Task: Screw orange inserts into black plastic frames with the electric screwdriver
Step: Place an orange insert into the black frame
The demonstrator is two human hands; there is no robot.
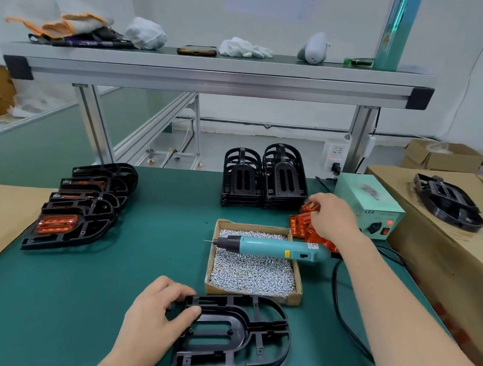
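The left hand [153, 318] pinches the left rim of a glossy, empty black frame [233, 337] lying flat at the table's 6 o'clock. The right hand [332, 216] curls over the orange inserts [301, 229] at 2 o'clock; I cannot tell whether it holds one. This looks like the fetching step. Next, seat an insert in the frame's oval, then take up the electric screwdriver [272, 247].

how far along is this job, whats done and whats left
Done: a row of finished frames, orange inserts fitted, lies at the left. In hand: the left hand holds an empty black frame; the right hand is on the orange inserts, grip unclear. Left: seating and screwing this one, the electric screwdriver lying across the screw box, plus two stacks of bare frames behind.
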